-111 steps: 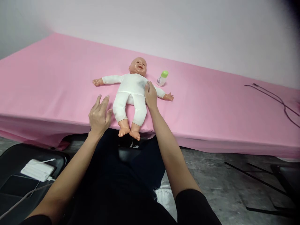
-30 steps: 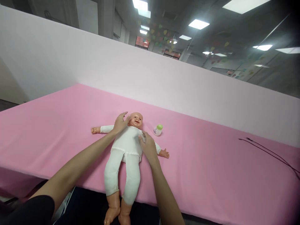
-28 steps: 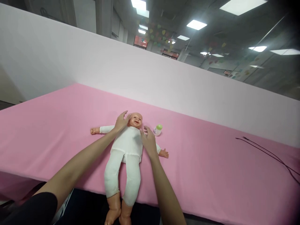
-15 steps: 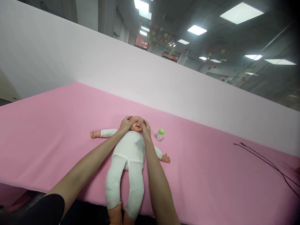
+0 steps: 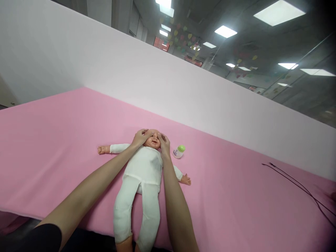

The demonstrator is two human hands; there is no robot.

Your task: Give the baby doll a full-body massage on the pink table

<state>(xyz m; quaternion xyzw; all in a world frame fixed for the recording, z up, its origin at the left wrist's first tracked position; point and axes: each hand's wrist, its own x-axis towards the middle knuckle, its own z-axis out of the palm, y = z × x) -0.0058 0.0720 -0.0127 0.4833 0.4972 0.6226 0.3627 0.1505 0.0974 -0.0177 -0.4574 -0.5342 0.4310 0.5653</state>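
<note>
A baby doll [image 5: 143, 164] in a white top and trousers lies on its back on the pink table cover, arms stretched out to the sides. Both my hands cup its head, one on each side. My left hand [image 5: 141, 137] rests on the left of the head, its thumb across the brow and eye. On the other side, my right hand [image 5: 164, 142] has its fingers curled along the cheek and temple, the thumb near the other eye. The doll's mouth and nose show between my hands; its eyes are partly covered. Fingertips behind the head are hidden.
A small clear bottle with a green cap [image 5: 179, 151] stands just right of the doll's head. Thin dark cables [image 5: 294, 182] lie at the right of the pink cover [image 5: 231, 196]. Behind the table runs a low white partition [image 5: 157, 87].
My thumbs have slid slightly apart over the doll's brow, so a little more of its face shows. The hands stay on the head; the view has shifted slightly.
</note>
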